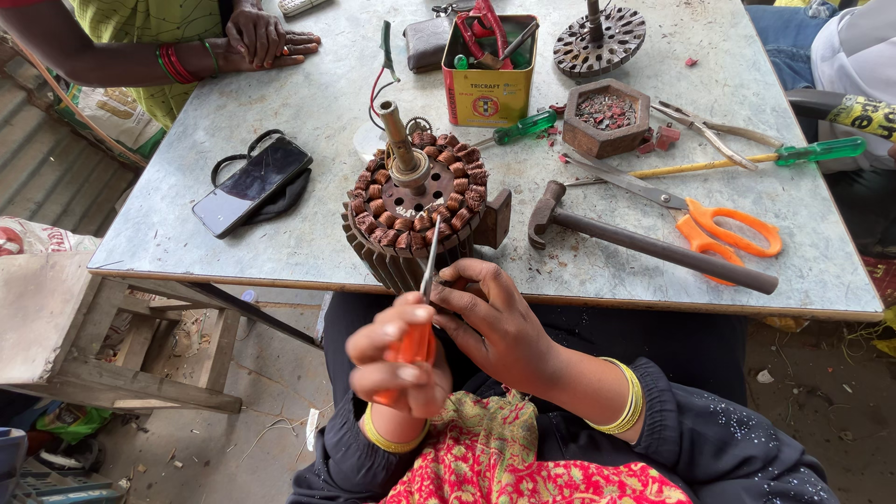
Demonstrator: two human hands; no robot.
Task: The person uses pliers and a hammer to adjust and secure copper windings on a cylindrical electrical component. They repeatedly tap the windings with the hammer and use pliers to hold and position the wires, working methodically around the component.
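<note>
Left fingers [411, 369] grip an orange-handled screwdriver [417, 342], its tip in the copper windings at 6 o'clock on the fan stator [417, 207]. Right fingers [464, 280] pinch the stator's rim at the counter [280, 103] edge. A slip could likely nick wire or skin.

Dark sleeves, gold bangles on both wrists, red-and-green patterned cloth.
</note>
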